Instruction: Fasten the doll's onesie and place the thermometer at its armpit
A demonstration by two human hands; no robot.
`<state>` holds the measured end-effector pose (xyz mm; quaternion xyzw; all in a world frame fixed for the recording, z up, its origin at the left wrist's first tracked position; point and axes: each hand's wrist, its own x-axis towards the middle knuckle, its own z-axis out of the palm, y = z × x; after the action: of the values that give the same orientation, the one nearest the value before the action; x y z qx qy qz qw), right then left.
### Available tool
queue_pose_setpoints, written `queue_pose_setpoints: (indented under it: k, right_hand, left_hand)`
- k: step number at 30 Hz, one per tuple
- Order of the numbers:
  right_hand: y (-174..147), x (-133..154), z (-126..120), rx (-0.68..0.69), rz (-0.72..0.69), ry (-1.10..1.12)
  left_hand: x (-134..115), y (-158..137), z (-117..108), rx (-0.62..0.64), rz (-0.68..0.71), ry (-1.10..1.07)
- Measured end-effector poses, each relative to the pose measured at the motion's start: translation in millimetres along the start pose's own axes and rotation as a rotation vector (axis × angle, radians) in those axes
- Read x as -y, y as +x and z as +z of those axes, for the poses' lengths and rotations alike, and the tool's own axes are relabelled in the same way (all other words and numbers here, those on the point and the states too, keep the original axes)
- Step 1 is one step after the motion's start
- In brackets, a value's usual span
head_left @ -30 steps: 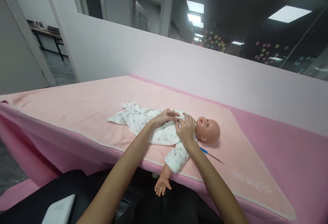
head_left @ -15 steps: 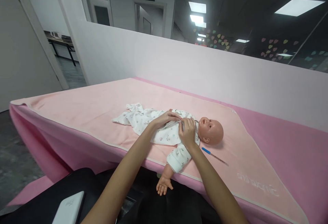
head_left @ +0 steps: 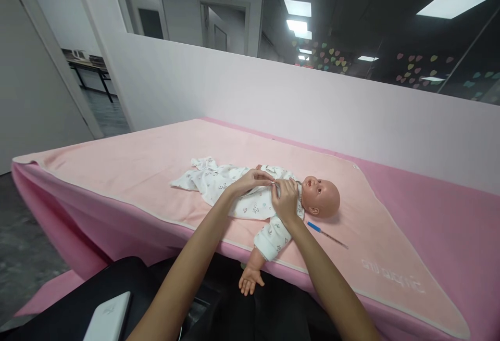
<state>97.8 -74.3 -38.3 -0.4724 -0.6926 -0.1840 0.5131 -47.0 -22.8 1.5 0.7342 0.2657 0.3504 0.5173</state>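
Observation:
A baby doll (head_left: 321, 199) lies on its back on the pink blanket, its head to the right. It wears a white printed baby outfit (head_left: 250, 208) with long sleeves. My left hand (head_left: 252, 180) rests on the doll's chest, thumb and fingers pinched together at the front of the outfit. Right beside it, my right hand (head_left: 285, 198) is closed on the cloth near the neckline, its fingertips almost meeting those of the left. What lies between the fingertips is mostly hidden. One doll arm (head_left: 252, 273) hangs over the near edge of the table, palm up.
A thin stick with a blue end (head_left: 327, 234), perhaps a thermometer, lies beside the doll's head. The pink blanket (head_left: 156, 159) covers the table. A white box-like object (head_left: 107, 317) rests at lower left. Behind the table stands a white partition (head_left: 312, 101) with glass above.
Both hands stay at the doll's chest, with only small finger movements at the outfit's front. The camera view has shifted slightly. The doll and the blue-ended stick lie as before.

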Motion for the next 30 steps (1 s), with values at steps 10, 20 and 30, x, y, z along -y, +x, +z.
queue_pose_setpoints:
  k: [10,20,30]
  right_hand:
    - [0.2,-3.7,0.9,0.048,0.112,-0.037]
    - [0.4,-3.3,-0.1,0.082,0.150,-0.061]
    - [1.4,-2.0,-0.1,0.101,0.147,-0.097]
  left_hand:
    - [1.3,1.0,2.9,-0.058,-0.026,0.117]
    - [-2.5,-2.8,2.7,-0.077,-0.027,0.110]
    - [1.3,2.3,6.2,-0.086,-0.016,0.056]
